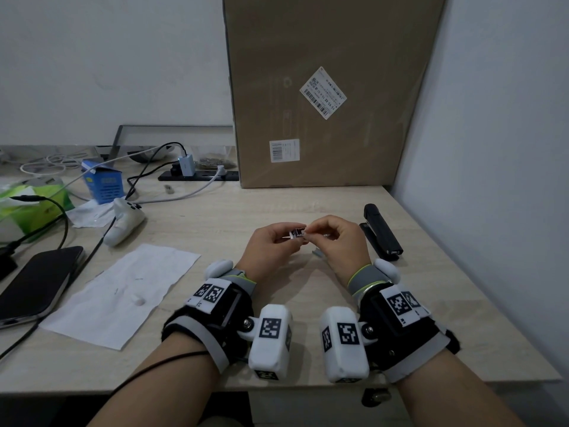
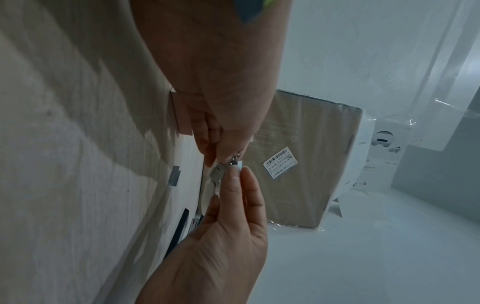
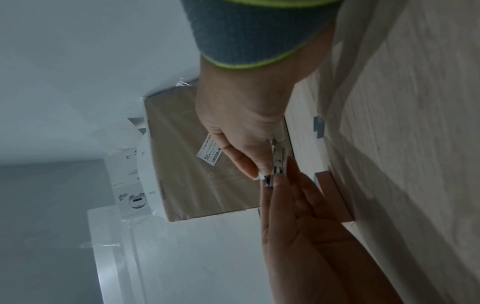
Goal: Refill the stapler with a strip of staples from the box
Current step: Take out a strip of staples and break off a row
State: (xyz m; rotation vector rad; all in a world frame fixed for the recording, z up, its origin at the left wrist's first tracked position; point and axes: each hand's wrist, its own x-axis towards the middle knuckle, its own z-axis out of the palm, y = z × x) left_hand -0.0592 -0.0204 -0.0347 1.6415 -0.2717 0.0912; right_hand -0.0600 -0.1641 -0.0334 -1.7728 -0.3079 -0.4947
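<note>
Above the middle of the desk my left hand [image 1: 288, 238] holds a small white staple box [image 1: 296, 234]. My right hand [image 1: 311, 232] pinches the grey strip of staples [image 2: 217, 171] at the box's open end; the same strip [image 3: 279, 157] shows between both sets of fingertips in the right wrist view. How far the strip is out of the box is hidden by my fingers. The black stapler [image 1: 381, 232] lies opened flat on the desk, just right of my right hand. A short grey piece of staples [image 1: 317, 252] lies on the desk under my hands.
A tall cardboard box [image 1: 326, 87] leans at the back against the wall. A white paper sheet [image 1: 123, 291], a phone [image 1: 37, 282], a white controller [image 1: 124, 220], cables and a power strip [image 1: 200, 175] fill the left side. The wall is close on the right.
</note>
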